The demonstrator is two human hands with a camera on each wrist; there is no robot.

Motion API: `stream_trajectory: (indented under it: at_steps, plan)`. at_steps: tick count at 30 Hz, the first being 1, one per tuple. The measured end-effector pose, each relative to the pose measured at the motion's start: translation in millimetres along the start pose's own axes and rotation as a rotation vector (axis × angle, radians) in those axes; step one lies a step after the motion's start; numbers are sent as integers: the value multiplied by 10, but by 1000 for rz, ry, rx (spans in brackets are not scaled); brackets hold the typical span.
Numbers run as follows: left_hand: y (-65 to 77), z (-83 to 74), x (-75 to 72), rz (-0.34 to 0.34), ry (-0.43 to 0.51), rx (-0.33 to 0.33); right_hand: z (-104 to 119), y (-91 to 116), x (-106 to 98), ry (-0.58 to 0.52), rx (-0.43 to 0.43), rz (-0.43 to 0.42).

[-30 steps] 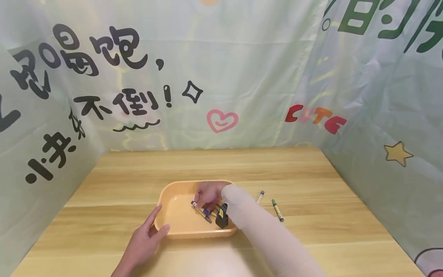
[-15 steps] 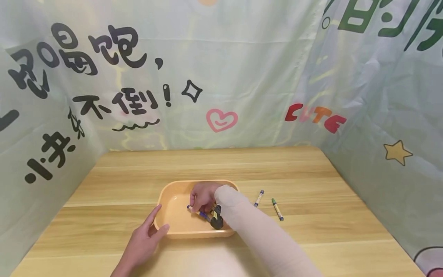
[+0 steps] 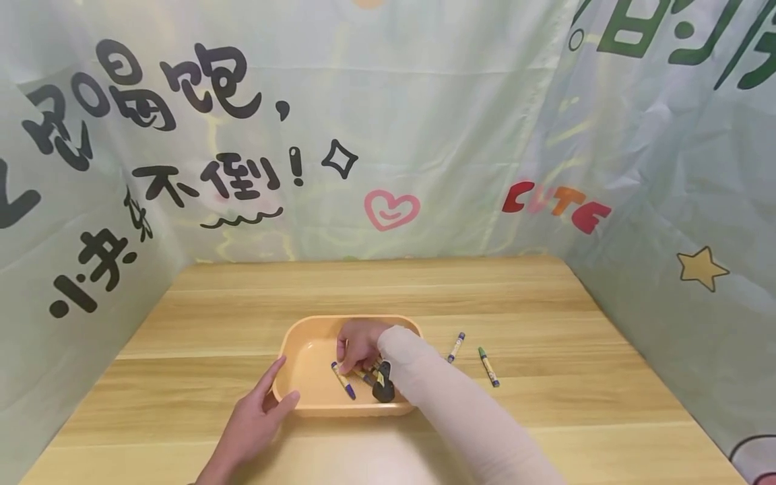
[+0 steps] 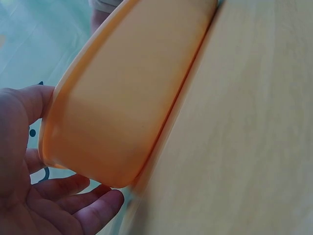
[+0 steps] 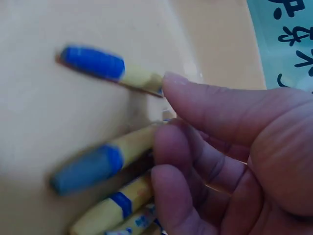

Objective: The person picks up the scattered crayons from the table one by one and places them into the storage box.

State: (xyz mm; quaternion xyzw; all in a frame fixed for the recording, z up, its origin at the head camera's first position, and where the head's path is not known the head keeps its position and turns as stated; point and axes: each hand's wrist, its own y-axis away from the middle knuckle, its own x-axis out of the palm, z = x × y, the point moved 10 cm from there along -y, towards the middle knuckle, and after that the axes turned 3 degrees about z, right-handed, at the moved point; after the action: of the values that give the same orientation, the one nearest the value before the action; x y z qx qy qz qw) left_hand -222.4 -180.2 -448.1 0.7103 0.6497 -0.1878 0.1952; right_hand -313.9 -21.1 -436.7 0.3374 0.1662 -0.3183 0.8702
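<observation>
A peach plastic tray [image 3: 306,377] sits on the table. My left hand [image 3: 251,417] grips its left end, the thumb at the front wall and fingers round the corner; the left wrist view shows the tray wall [image 4: 110,107] close up. Inside the tray my right hand [image 3: 359,342] has its fingers curled among several crayons. In the right wrist view, the thumb meets the end of a blue-tipped crayon [image 5: 93,62], and a grey-blue crayon [image 5: 85,169] runs behind the curled fingers. A small black object [image 3: 383,385] with a yellow patch lies beside the crayons. The sleeve hides the tray's right end.
Right of the tray, a white-and-blue crayon [image 3: 457,347] and a green-tipped crayon [image 3: 488,367] lie on the wooden table [image 3: 376,286]. Printed cloth [image 3: 424,135] stands around the table's back and sides.
My right hand has shifted slightly left within the tray. The blue-tipped crayon has swung to a steeper angle, and the black object has moved slightly left. My left hand stays on the tray.
</observation>
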Motion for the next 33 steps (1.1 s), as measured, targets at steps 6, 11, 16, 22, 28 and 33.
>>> stream_trajectory:
  at_steps: [6, 11, 16, 22, 28, 33]
  plan:
    - [-28, -3, 17, -7, 7, -5, -14, 42, -177, 37, 4, -29]
    - [-34, -12, -6, -20, 59, 8, 15, 110, -394, 67, -38, -58]
    - [-18, -3, -6, -8, 92, 5, -44, 228, -598, 3, -71, -85]
    - [-13, 5, -18, -17, 79, -3, -214, 403, -834, -51, -73, -142]
    - [-14, 11, -10, -11, 76, -18, -467, 567, -999, -122, -62, -190]
    - [-3, 19, -5, -11, 70, -26, -678, 712, -1119, -162, -54, -238]
